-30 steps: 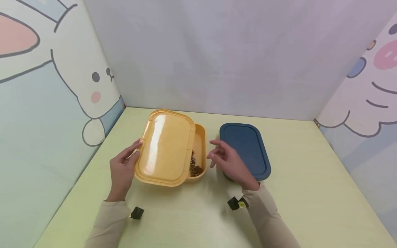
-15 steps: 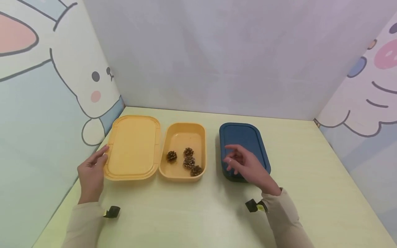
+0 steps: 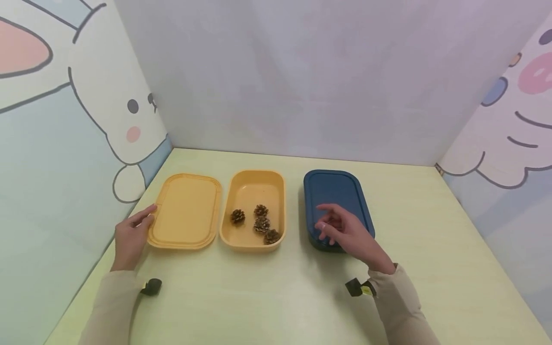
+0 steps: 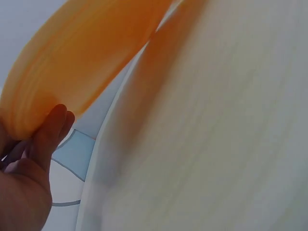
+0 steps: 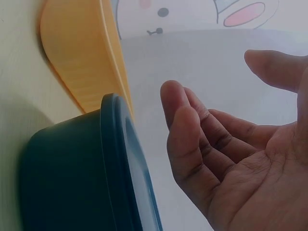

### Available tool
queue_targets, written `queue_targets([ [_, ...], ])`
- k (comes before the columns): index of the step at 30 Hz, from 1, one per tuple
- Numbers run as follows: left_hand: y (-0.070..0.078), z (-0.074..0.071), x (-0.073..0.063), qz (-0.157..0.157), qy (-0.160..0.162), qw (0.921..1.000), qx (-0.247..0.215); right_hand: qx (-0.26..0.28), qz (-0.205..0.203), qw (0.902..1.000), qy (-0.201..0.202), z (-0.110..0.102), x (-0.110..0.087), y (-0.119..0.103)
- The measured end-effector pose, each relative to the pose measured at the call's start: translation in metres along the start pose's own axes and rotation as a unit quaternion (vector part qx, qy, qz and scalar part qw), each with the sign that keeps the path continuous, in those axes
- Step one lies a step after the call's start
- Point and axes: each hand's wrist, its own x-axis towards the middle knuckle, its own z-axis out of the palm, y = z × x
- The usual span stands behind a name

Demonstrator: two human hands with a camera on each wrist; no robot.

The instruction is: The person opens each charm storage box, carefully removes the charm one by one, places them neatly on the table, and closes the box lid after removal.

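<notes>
My left hand [image 3: 131, 239] pinches the left edge of a yellow lid [image 3: 185, 211] between thumb and fingers. In the left wrist view the lid [image 4: 91, 53] slants, its held side raised and its far side down at the table. Beside it stands a yellow box [image 3: 254, 184] without its lid, with several pine cones [image 3: 261, 224] in its near half. My right hand [image 3: 347, 235] hovers over the near part of a lidded dark blue box [image 3: 332, 184]. Its fingers are loosely bent and hold nothing, and the right wrist view shows them apart from the blue rim [image 5: 113, 144].
The pale yellow-green table [image 3: 276, 297] meets a grey back wall [image 3: 302, 86]. Side walls with cartoon drawings [image 3: 133, 120] stand left and right, the left one close to my left hand.
The yellow lid has gone left and down from over the yellow box, uncovering the pine cones. My right hand has shifted right, from beside the blue box to above it.
</notes>
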Motion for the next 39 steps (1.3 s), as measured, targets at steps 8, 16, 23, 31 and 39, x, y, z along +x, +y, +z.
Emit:
queue_targets([
  [8,-0.006,0.002,0.01,0.111,-0.046,0.9854,0.12,-0.012,0.002,0.9999,0.004,0.0,-0.002,0.002],
  [16,-0.004,0.001,0.013,0.161,-0.061,0.9603,0.22,-0.013,0.007,0.9999,0.004,-0.002,-0.004,0.0],
  [23,-0.001,0.003,0.014,0.179,-0.055,0.951,0.246,-0.018,0.006,0.9998,0.007,-0.002,-0.003,0.002],
  [31,0.008,0.006,0.012,0.159,-0.061,0.9492,0.265,-0.014,0.012,0.9998,0.009,-0.003,-0.003,0.001],
  [39,0.019,0.01,0.007,0.202,-0.018,0.944,0.26,-0.029,0.007,0.9995,0.014,-0.007,-0.004,0.0],
])
